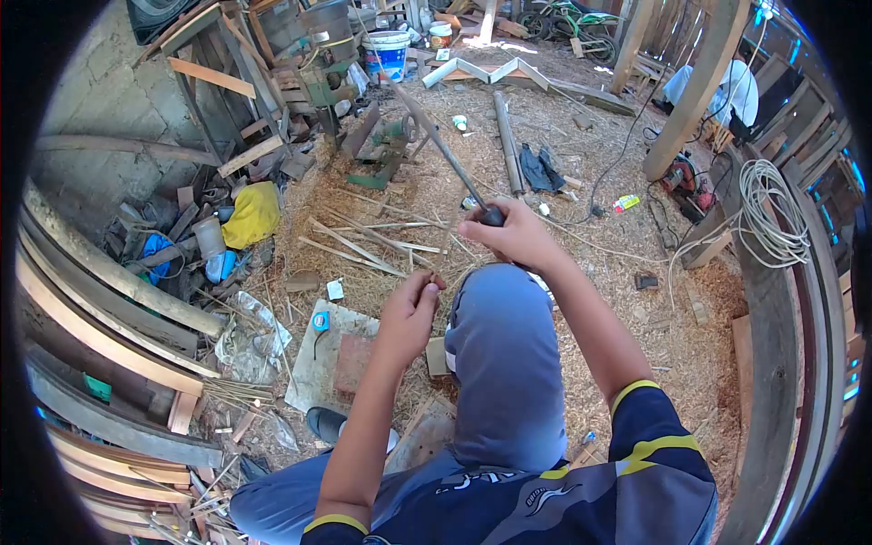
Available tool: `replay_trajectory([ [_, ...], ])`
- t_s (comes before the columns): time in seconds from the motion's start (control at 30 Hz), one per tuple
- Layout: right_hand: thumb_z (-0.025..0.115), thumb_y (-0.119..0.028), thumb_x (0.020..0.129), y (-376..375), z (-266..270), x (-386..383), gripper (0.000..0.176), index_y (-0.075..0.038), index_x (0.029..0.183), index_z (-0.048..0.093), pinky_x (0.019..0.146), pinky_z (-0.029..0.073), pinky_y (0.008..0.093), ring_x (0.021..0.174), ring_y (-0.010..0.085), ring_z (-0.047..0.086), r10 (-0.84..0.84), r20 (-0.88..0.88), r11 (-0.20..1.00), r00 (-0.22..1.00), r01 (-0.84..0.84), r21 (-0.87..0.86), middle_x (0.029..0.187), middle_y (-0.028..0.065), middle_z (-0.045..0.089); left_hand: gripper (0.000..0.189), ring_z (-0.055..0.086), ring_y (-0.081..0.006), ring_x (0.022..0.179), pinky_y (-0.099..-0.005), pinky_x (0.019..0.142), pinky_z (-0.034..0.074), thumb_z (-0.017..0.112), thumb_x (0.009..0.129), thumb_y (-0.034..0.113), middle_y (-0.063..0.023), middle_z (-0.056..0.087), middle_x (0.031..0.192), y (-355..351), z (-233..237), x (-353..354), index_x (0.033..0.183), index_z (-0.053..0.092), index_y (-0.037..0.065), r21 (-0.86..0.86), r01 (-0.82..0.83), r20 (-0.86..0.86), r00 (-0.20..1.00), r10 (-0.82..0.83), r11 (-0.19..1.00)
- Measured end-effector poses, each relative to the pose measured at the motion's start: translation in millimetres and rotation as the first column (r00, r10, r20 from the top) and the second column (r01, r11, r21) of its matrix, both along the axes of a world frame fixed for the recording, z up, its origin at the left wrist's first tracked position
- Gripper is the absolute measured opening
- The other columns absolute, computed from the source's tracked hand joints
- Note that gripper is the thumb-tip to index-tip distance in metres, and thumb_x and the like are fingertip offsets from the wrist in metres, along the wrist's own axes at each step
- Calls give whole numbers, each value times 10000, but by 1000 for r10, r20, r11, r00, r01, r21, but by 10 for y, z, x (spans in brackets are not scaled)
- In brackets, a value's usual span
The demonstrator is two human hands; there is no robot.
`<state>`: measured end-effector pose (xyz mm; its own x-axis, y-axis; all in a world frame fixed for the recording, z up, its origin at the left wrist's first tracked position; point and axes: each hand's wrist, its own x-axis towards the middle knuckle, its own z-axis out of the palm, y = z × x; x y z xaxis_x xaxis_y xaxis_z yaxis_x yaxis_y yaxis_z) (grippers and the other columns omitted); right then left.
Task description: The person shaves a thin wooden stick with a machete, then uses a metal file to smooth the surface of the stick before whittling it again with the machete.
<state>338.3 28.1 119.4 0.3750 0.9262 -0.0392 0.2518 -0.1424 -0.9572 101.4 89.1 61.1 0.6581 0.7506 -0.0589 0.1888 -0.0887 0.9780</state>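
A long, dark, thin metal tool (447, 150) slants up and to the left from my right hand (516, 236), which is wrapped round its dark rounded end above my raised knee. Lower and to the left, my left hand (409, 313) is closed in a pinch near the knee; a small brownish bit shows at its fingertips, too small to make out. The hands are apart. Thin wooden strips (363, 243) lie on the shavings beyond my left hand. A blue tape measure (320, 321) rests on a pale board (304, 371) to the left.
Curved wooden pieces (118, 318) are stacked at the left, near a yellow cloth (251, 215). A wooden post (695, 95) and coiled cable (772, 209) stand at the right. A co-worker (738, 95) is behind the post. A green metal machine (386, 136) stands ahead.
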Motion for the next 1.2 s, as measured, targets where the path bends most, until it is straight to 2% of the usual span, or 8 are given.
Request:
replay_trajectory([
  [0.1, 853, -327, 891, 199, 70, -69, 325, -41, 979, 723, 472, 366, 275, 498, 68, 483, 60, -244, 997, 968, -47, 60, 645, -35, 574, 216, 561, -87, 743, -278, 663, 461, 553, 1114, 176, -14, 638, 855, -14, 80, 55, 1217, 660, 19, -50, 68, 12, 998, -67, 996],
  [0.13, 795, -214, 915, 258, 74, -83, 218, -38, 1010, 708, 449, 355, 272, 481, 72, 486, 69, -224, 996, 972, -54, 72, 646, -25, 582, 240, 564, -87, 746, -274, 666, 465, 548, 1122, 194, -16, 644, 867, -17, 64, 78, 1243, 657, 19, -81, 78, 48, 996, -75, 994],
  [0.37, 733, -105, 934, 444, 287, 20, 122, -7, 975, 673, 399, 352, 272, 423, 81, 472, 22, -293, 987, 956, 26, 157, 643, -7, 560, 397, 617, -126, 843, -284, 743, 536, 497, 1157, 319, -41, 636, 924, -53, 48, -297, 1417, 602, 38, -450, 121, 204, 978, -30, 885],
  [0.5, 769, -145, 954, 493, 278, 177, 162, -12, 986, 681, 393, 334, 269, 419, 72, 449, -21, -307, 979, 951, 82, 186, 634, -13, 553, 271, 555, -107, 727, -271, 663, 482, 519, 1151, 264, -3, 587, 847, -40, -44, -480, 1219, 651, 38, -345, 204, 135, 977, -167, 916],
  [0.6, 717, -285, 1039, 412, 214, 176, 281, -6, 1025, 687, 409, 316, 269, 417, 66, 413, -56, -219, 979, 974, 97, 180, 608, -22, 519, 234, 477, -71, 650, -249, 590, 408, 522, 1150, 253, 33, 540, 794, -88, -13, -413, 1113, 646, 59, -273, 53, 79, 996, -33, 961],
  [0.83, 598, -486, 1087, -130, -335, 312, 495, -7, 1069, 720, 488, 365, 276, 507, 55, 471, -29, -97, 996, 995, 37, 86, 627, -28, 541, 237, 525, -85, 746, -267, 680, 449, 506, 1144, 200, 3, 591, 828, -94, 88, -256, 1116, 643, 9, -92, 13, 1, 1000, -13, 996],
  [1.1, 643, -495, 1028, -507, -268, 282, 436, -78, 935, 732, 646, 494, 459, 674, 359, 665, 91, 625, 996, 775, -83, -42, 725, 167, 665, 271, 577, -138, 770, -322, 736, 498, 491, 1142, 193, -58, 647, 842, -20, 73, 9, 1068, 666, 0, 8, 61, 30, 998, -61, 998],
  [1.2, 625, -503, 1031, -493, -249, 330, 442, -94, 890, 717, 647, 501, 490, 719, 403, 677, 139, 688, 987, 712, -155, -40, 731, 183, 667, 262, 455, -72, 659, -262, 597, 376, 498, 1149, 210, 31, 524, 749, -66, 203, 120, 1045, 653, 25, 28, 22, 61, 998, -23, 999],
])
